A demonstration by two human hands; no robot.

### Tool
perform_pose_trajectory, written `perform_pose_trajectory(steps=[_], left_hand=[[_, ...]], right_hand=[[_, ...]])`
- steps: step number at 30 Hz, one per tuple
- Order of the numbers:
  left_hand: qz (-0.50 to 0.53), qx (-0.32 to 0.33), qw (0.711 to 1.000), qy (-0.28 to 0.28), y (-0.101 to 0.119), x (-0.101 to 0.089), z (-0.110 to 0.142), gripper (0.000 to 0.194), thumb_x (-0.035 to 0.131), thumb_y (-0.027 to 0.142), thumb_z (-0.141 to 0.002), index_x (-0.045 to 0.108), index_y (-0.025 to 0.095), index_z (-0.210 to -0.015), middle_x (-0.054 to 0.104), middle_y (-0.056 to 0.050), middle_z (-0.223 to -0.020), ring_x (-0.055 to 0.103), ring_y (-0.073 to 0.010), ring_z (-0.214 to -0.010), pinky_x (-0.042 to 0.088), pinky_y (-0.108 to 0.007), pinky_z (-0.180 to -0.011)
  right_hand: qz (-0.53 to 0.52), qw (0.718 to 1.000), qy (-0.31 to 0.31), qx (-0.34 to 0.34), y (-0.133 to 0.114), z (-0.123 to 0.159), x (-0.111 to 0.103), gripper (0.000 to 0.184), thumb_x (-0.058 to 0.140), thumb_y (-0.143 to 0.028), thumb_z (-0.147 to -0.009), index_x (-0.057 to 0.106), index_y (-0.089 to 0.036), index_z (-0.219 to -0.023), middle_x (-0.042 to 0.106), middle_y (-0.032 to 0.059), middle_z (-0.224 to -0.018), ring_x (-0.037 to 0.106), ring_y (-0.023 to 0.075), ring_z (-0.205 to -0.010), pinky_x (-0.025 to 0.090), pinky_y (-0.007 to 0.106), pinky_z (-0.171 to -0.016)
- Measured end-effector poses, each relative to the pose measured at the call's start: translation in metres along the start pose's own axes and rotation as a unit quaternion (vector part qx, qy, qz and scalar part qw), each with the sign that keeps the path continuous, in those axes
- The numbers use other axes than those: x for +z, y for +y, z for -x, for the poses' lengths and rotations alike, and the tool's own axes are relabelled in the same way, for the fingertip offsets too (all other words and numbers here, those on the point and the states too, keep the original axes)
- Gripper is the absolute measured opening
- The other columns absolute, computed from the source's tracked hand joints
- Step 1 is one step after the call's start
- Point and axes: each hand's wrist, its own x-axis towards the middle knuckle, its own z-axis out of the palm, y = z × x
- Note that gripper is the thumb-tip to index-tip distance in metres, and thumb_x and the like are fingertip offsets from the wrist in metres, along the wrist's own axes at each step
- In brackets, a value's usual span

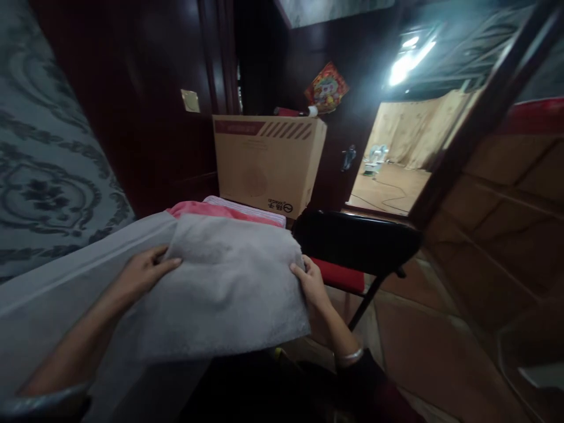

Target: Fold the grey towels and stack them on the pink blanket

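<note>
A light grey, fuzzy cloth (pixel 238 282) spreads out before me, its right part hanging past the edge of the pale surface. My left hand (pixel 154 267) pinches its left side, thumb on top and fingers partly hidden under the fabric. On the opposite side my right hand (pixel 311 279) grips the right edge between thumb and fingers. Just beyond the cloth lies a pink cloth (pixel 194 208), with a pale pink striped edge (pixel 251 210) behind it. The cloth's underside is hidden.
A cardboard box (pixel 264 161) stands behind the cloths. To the right is a black folding chair (pixel 356 238) with a red seat (pixel 337 275). A pale covered surface (pixel 66 282) stretches left, beside a patterned wall (pixel 44 176). Beyond the dark door (pixel 326 47), a doorway shows a lit room.
</note>
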Motion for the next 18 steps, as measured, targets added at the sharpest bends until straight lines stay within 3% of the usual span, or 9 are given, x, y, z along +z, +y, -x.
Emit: perform_pose_trajectory(steps=[3,7,9,12,14,18], left_hand=[[0.018,0.120,0.992,-0.029,0.070,0.022,-0.054,0.052,0.065,0.054,-0.072,0.073,0.023,-0.113,0.077,-0.003,-0.113,0.069,-0.0286,-0.107,0.053,-0.038,-0.096],[-0.012,0.266,0.962,-0.053,0.179,0.057,-0.114,0.047,0.068,0.046,-0.074,0.074,0.022,-0.114,0.076,-0.005,-0.109,0.068,-0.0271,-0.105,0.052,-0.039,-0.095],[-0.031,0.343,0.937,-0.059,0.235,0.079,-0.134,0.041,0.068,0.038,-0.077,0.074,0.021,-0.113,0.076,-0.005,-0.110,0.067,-0.0258,-0.107,0.050,-0.038,-0.096],[-0.070,0.430,0.898,-0.059,0.307,0.119,-0.151,0.037,0.066,0.026,-0.078,0.075,0.022,-0.114,0.076,-0.004,-0.110,0.066,-0.0240,-0.107,0.047,-0.037,-0.097],[-0.089,0.467,0.877,-0.063,0.345,0.146,-0.157,0.037,0.064,0.024,-0.080,0.075,0.025,-0.115,0.076,-0.004,-0.107,0.065,-0.0233,-0.106,0.047,-0.036,-0.095],[-0.114,0.523,0.843,-0.048,0.403,0.196,-0.170,0.035,0.061,0.025,-0.085,0.075,0.030,-0.117,0.075,-0.002,-0.108,0.063,-0.0237,-0.109,0.045,-0.037,-0.097]], right_hand=[[0.003,0.989,0.137,-0.060,-0.012,0.017,-0.036,0.039,0.074,-0.046,-0.073,0.068,-0.019,-0.100,0.072,0.0033,-0.097,0.063,0.0219,-0.092,0.049,0.033,-0.085],[-0.014,0.955,0.284,-0.083,-0.010,0.038,-0.062,0.053,0.076,-0.047,-0.076,0.065,-0.021,-0.120,0.074,0.0065,-0.109,0.065,0.0246,-0.105,0.050,0.038,-0.094],[-0.072,0.952,0.293,-0.052,-0.004,0.043,-0.069,0.064,0.081,-0.046,-0.071,0.063,-0.022,-0.127,0.075,0.0060,-0.110,0.067,0.0254,-0.106,0.052,0.039,-0.094],[-0.161,0.956,0.244,-0.003,0.003,0.041,-0.080,0.071,0.083,-0.046,-0.068,0.062,-0.023,-0.132,0.076,0.0063,-0.110,0.069,0.0264,-0.105,0.054,0.042,-0.093],[-0.174,0.956,0.235,-0.006,0.006,0.035,-0.090,0.070,0.081,-0.045,-0.071,0.062,-0.024,-0.134,0.076,0.0068,-0.113,0.069,0.0260,-0.106,0.054,0.043,-0.095],[-0.132,0.947,0.287,-0.063,0.017,0.016,-0.112,0.068,0.078,-0.042,-0.076,0.059,-0.024,-0.139,0.074,0.0060,-0.121,0.067,0.0245,-0.113,0.053,0.042,-0.101]])
